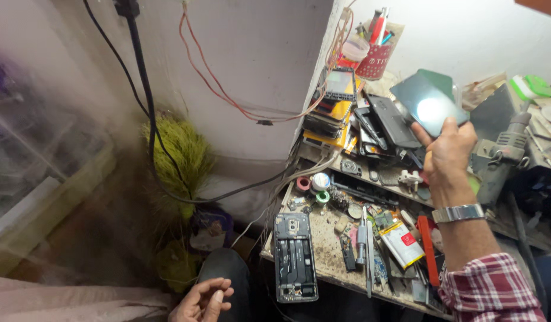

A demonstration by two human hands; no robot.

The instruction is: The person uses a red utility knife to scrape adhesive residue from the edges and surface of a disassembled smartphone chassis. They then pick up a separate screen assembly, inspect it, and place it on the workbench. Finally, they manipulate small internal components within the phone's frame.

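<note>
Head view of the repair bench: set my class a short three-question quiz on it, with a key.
1. True or false: the right hand holds a dark phone panel raised above the bench.
2. Which lies at the bench's near left edge? A) opened phone body B) drill C) red cup
3. Fill in: the left hand holds ____.

Key: 1 true; 2 A, the opened phone body; 3 nothing.

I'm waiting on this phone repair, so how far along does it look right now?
Done: the opened phone body lies face-down on the workbench, back off, insides exposed. In hand: the right hand holds a dark glass panel up over the shelf; the left hand rests empty, low by the knee. Left, judging by this: the panel is not on the body, and a loose battery lies beside the tools.
</note>
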